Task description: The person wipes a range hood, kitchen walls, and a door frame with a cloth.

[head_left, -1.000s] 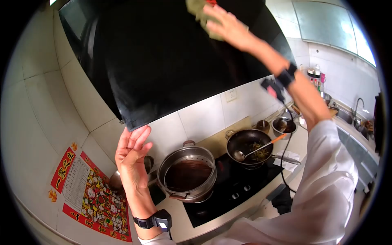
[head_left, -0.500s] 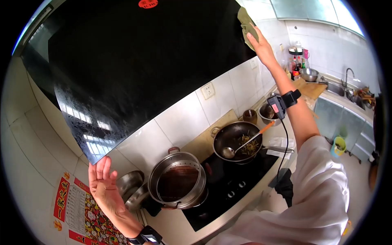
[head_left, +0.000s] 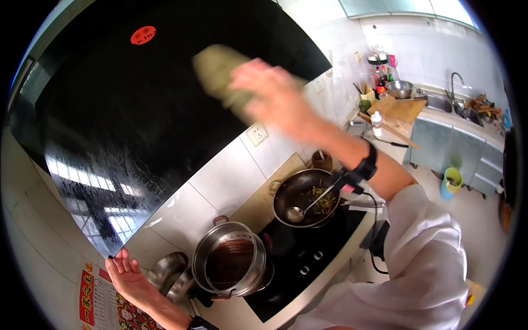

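A black range hood panel (head_left: 181, 104) with a red oval sticker (head_left: 143, 36) fills the upper left; its lower left part looks wet and reflects a window. My right hand (head_left: 269, 96), blurred by motion, is on an olive-green cloth (head_left: 220, 69) over the middle of the panel. My left hand (head_left: 127, 275) is at the panel's bottom corner, fingers apart and fingertips touching the edge, palm up, holding nothing.
Below the hood, a steel steamer pot (head_left: 228, 258) and a wok (head_left: 302, 198) with a ladle and food stand on the black stove (head_left: 291, 242). Steel bowls (head_left: 168, 269) are at the left, a cutting board (head_left: 399, 109) and sink (head_left: 438, 103) at the right.
My right hand and the cloth have moved from the panel's right edge leftward to its middle. The view has shifted, and my left hand remains at the bottom corner.
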`<state>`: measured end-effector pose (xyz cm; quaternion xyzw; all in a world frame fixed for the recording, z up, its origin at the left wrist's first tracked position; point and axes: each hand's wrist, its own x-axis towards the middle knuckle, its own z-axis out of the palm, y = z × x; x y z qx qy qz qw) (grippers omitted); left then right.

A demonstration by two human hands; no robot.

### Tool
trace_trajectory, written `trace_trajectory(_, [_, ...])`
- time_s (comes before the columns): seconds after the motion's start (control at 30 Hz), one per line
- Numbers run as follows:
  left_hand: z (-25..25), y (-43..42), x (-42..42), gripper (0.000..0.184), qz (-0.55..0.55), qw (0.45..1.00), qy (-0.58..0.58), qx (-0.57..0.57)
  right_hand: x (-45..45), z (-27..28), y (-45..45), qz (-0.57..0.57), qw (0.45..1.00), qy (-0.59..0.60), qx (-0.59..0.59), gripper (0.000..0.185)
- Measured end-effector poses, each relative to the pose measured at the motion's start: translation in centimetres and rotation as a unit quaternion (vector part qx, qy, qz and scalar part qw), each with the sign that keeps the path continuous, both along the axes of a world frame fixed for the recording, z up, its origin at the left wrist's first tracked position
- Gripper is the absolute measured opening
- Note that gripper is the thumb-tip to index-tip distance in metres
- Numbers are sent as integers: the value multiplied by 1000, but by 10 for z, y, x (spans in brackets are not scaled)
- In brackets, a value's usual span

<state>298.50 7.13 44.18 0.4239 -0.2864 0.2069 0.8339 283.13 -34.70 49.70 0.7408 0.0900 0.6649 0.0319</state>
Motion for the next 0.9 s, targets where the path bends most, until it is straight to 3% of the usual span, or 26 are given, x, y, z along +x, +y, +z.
trace_trajectory(0.1, [0, 2, 0, 33, 6, 1000, 2, 13, -32, 3, -110, -58, 946, -44, 316, 49])
trace_trajectory(0.17, [3, 2, 0, 34, 1, 1000, -3, 18, -35, 15, -129, -17, 927, 1, 376, 52])
trace_trajectory(0.23, [5, 0, 1, 34, 3, 1000, -5, 22, -15, 25, -106, -147, 942, -71, 294, 53])
trace_trajectory(0.27, [3, 0, 1, 33, 9, 1000, -5, 24, -11, 31, -72, -143, 942, -79, 292, 49])
trace_trajectory(0.33, [0, -2, 3, 35, 25, 1000, -8, 14, 27, 38, -25, -78, 981, -160, 79, 36])
trace_trajectory(0.47, [6, -11, -4, 34, 44, 999, -13, 11, 66, 39, 131, 42, 996, -6, -76, 40])
trace_trajectory(0.57, [15, -21, -23, 29, 60, 998, 25, -15, 75, 24, 195, 185, 958, 129, -179, 51])
trace_trajectory(0.7, [10, -15, -21, 19, -12, 999, 7, -32, 68, 45, 201, 175, 917, 242, -264, 49])
trace_trajectory(0.83, [14, -13, -22, 16, -50, 998, 10, -32, 91, 97, 205, 116, 913, 217, -324, 50])
trace_trajectory(0.9, [14, -13, -24, 17, -39, 999, 15, -25, 115, 139, 211, 110, 924, 221, -293, 52])
